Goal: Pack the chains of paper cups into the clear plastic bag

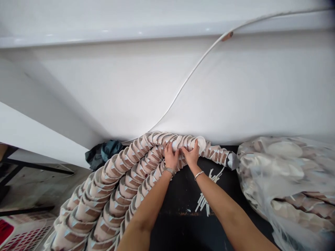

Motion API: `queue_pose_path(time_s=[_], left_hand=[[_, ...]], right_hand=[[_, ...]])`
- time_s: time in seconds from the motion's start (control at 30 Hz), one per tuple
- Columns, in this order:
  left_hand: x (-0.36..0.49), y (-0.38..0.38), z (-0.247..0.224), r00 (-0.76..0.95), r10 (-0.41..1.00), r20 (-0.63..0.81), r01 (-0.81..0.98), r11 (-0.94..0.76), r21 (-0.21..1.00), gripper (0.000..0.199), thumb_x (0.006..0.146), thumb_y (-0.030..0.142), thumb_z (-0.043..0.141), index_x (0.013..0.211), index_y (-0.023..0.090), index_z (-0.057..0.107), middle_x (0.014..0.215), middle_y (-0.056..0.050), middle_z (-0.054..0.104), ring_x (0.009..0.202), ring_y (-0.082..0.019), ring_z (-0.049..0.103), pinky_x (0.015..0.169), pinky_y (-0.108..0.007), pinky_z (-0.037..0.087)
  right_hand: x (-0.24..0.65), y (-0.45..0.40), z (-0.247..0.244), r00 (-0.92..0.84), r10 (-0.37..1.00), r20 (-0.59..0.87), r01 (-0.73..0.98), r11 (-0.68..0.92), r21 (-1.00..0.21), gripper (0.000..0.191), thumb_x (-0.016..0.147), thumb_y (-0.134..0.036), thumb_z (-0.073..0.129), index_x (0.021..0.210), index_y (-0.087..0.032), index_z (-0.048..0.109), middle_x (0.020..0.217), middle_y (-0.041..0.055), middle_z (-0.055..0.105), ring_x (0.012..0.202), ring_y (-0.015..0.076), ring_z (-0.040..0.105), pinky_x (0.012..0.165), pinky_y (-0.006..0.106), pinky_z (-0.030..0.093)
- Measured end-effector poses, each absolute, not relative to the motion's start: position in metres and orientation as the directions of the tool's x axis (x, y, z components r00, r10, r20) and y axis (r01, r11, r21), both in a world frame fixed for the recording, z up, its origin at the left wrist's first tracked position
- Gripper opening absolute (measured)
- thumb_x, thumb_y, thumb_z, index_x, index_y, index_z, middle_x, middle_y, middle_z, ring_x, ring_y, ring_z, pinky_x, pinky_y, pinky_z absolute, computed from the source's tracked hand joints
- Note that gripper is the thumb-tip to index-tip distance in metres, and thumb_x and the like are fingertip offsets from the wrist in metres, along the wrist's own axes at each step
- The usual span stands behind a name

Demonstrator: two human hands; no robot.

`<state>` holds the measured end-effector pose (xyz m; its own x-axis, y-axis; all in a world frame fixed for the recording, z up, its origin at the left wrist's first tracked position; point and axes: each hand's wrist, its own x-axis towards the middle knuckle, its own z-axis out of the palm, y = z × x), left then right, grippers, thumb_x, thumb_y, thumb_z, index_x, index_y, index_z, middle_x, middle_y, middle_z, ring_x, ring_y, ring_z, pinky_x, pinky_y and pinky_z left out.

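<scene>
2 bare hands, the left hand (171, 159) and the right hand (192, 157), curled around the far row of nested cups (138, 148) at 12 o'clock, where uneven squeezing could have buckled the curve and scattered pieces over white strips (201, 202) at the hands' 5 o'clock.

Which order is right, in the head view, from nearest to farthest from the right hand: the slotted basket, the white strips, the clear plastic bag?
From the right hand:
1. White strips: lying loose on the black surface, lower in the picture than the hand.
2. Clear plastic bag: on the right side.
3. Slotted basket: in the lower left corner.
</scene>
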<state>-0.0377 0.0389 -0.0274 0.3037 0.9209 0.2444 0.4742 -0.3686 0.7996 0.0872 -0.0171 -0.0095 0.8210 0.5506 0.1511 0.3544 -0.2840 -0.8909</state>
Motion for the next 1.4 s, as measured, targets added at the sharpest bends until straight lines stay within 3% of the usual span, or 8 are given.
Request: queue_pose_path(time_s=[0.17,0.37,0.53,0.73,0.93,1.17,1.4], left_hand=[[-0.01,0.035,-0.031,0.329,0.917,0.225,0.436,-0.358,0.826,0.061,0.105,0.044,0.046,0.157,0.012,0.041,0.158,-0.023,0.045,0.153,-0.035,0.037,0.13,-0.054,0.028],[-0.017,0.046,-0.043,0.152,0.937,0.314,0.452,-0.349,0.821,0.054,0.104,0.047,0.048,0.144,0.012,0.057,0.147,-0.023,0.051,0.145,-0.034,0.046,0.124,-0.054,0.038],[-0.021,0.047,-0.039,0.17,0.937,0.304,0.558,-0.346,0.754,0.047,0.107,0.033,0.039,0.142,0.01,0.061,0.145,-0.022,0.056,0.144,-0.033,0.047,0.122,-0.052,0.041],[-0.036,0.048,-0.012,0.136,0.934,0.331,0.727,-0.321,0.607,0.041,0.099,0.042,0.062,0.133,0.02,0.071,0.141,-0.018,0.059,0.131,-0.036,0.056,0.112,-0.054,0.049],[-0.038,0.053,-0.01,0.122,0.875,0.469,0.718,-0.404,0.567,0.054,0.095,0.043,0.071,0.141,0.016,0.062,0.161,-0.021,0.041,0.146,-0.039,0.044,0.122,-0.055,0.04],[-0.038,0.062,-0.023,0.116,0.867,0.485,0.643,-0.438,0.629,0.067,0.093,0.044,0.072,0.147,0.011,0.05,0.152,-0.025,0.049,0.145,-0.037,0.048,0.117,-0.053,0.046],[-0.06,0.068,-0.004,0.188,0.891,0.413,0.79,-0.387,0.475,0.065,0.093,0.056,0.07,0.146,0.02,0.057,0.147,-0.018,0.06,0.134,-0.039,0.056,0.114,-0.057,0.046]], right_hand=[[0.095,-0.02,-0.013,0.841,0.528,0.114,0.306,-0.291,-0.906,0.115,0.076,-0.069,0.071,0.161,-0.006,0.029,0.158,0.0279,0.043,0.148,0.0402,0.041,0.12,0.05,0.037],[0.087,-0.004,-0.01,0.807,0.562,0.181,0.414,-0.321,-0.851,0.115,0.072,-0.068,0.077,0.161,-0.007,0.035,0.149,0.0288,0.051,0.137,0.0426,0.051,0.112,0.053,0.044],[0.084,0.003,-0.014,0.789,0.56,0.252,0.478,-0.303,-0.825,0.11,0.075,-0.061,0.077,0.159,-0.004,0.036,0.144,0.0296,0.055,0.134,0.0423,0.053,0.11,0.054,0.045],[0.085,0.003,-0.015,0.811,0.545,0.214,0.446,-0.338,-0.828,0.107,0.074,-0.059,0.077,0.159,-0.007,0.037,0.139,0.0277,0.058,0.129,0.0433,0.056,0.107,0.056,0.046],[0.087,0.002,-0.011,0.804,0.562,0.191,0.433,-0.334,-0.837,0.11,0.073,-0.061,0.078,0.159,-0.007,0.037,0.14,0.0272,0.057,0.129,0.043,0.055,0.107,0.054,0.046],[0.089,0.002,-0.01,0.804,0.566,0.181,0.436,-0.355,-0.827,0.112,0.073,-0.061,0.076,0.16,-0.005,0.036,0.143,0.0297,0.054,0.132,0.0444,0.054,0.108,0.054,0.045],[0.09,0.002,-0.01,0.807,0.569,0.159,0.424,-0.371,-0.826,0.115,0.07,-0.064,0.075,0.161,-0.005,0.036,0.145,0.0287,0.053,0.134,0.0447,0.051,0.111,0.054,0.042]])
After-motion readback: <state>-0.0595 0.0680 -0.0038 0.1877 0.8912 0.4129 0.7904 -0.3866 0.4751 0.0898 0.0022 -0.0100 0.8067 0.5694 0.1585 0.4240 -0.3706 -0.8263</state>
